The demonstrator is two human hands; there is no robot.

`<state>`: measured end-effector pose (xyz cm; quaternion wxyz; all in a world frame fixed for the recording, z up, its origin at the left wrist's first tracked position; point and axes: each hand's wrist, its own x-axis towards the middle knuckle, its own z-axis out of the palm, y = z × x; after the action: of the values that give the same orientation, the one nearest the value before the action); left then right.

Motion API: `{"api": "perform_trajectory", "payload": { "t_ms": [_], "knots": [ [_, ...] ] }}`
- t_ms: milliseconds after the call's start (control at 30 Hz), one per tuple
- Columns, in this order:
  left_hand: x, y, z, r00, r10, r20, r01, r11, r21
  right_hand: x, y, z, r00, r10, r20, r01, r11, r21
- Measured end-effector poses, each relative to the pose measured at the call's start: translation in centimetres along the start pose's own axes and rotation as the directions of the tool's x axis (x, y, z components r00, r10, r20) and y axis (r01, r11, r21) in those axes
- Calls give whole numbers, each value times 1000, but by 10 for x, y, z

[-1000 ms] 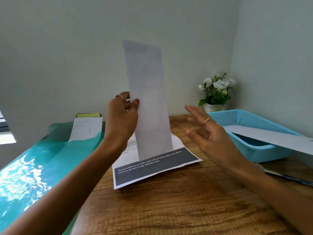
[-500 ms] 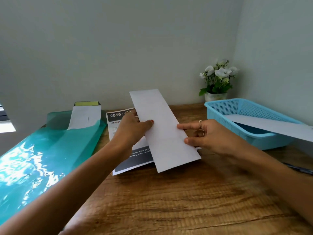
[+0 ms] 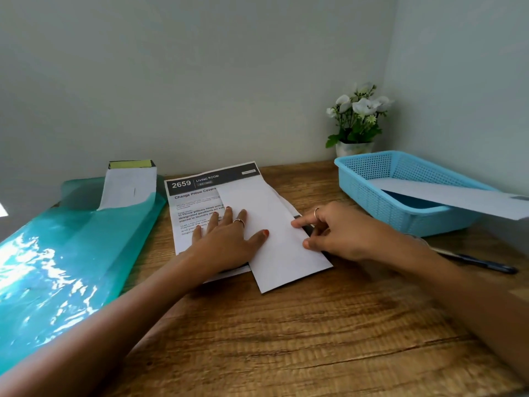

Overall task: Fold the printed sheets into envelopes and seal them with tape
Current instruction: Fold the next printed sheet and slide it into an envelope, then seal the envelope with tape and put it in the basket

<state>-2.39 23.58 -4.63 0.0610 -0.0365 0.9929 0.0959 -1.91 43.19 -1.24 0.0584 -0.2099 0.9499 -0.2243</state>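
Left hand point(image 3: 229, 242) lying flat, fingers straight, pressing folded sheet point(image 3: 274, 239) onto bench point(image 3: 286, 339); right hand point(image 3: 340, 230) pinching its right edge.

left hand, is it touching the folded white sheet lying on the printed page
Touching. The head view shows the left hand flat, its thumb and palm edge lying on the folded white sheet, no gap visible.

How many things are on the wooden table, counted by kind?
Folded white paper strips: 3
Flat printed sheets: 1
Blue plastic baskets: 1
Teal plastic folders: 1
White flower pots: 1
Dark pens: 1
Total: 8
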Motion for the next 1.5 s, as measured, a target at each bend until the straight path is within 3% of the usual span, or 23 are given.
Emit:
{"api": "perform_trajectory", "payload": {
  "t_ms": [133, 267, 433, 567, 700, 800, 1000, 1300, 1400, 1500],
  "knots": [
    [2, -1, -1, 1000, -1, -9, 1, 1000, 15, 0, -1, 1, 1000, -11, -19, 10, 999, -31],
    [0, 3, -2, 994, 37, -106, -36, 999, 14, -2, -1, 5, 994, -55, -97, 51, 997, -52],
    [-9, 17, -1, 941, 170, -293, -172, 985, 19, -15, -11, 8, 968, -135, -213, 111, 987, -120],
    [-20, 31, 0, 894, 262, -364, -268, 963, 33, -28, -13, 7, 941, -173, -291, 136, 980, -145],
    [-23, 32, -4, 890, 299, -344, -304, 952, 40, -54, -3, -8, 899, -133, -418, 63, 982, -178],
    [-20, 25, -8, 907, 275, -319, -284, 959, 18, -77, 11, -26, 885, -22, -466, -69, 982, -178],
    [-20, 25, -5, 921, 262, -290, -270, 963, 14, -100, 48, -48, 916, 172, -363, -265, 938, -223],
    [-29, 32, -5, 914, 294, -280, -314, 949, -26, -93, 67, -33, 949, 202, -240, -252, 947, -200],
    [-33, 35, -6, 901, 322, -289, -356, 932, -70, -89, 65, -31, 955, 162, -248, -193, 975, -105],
    [-37, 34, -9, 864, 391, -319, -442, 890, -107, -81, 56, -32, 971, 140, -193, -114, 984, 139]
  ]
}}
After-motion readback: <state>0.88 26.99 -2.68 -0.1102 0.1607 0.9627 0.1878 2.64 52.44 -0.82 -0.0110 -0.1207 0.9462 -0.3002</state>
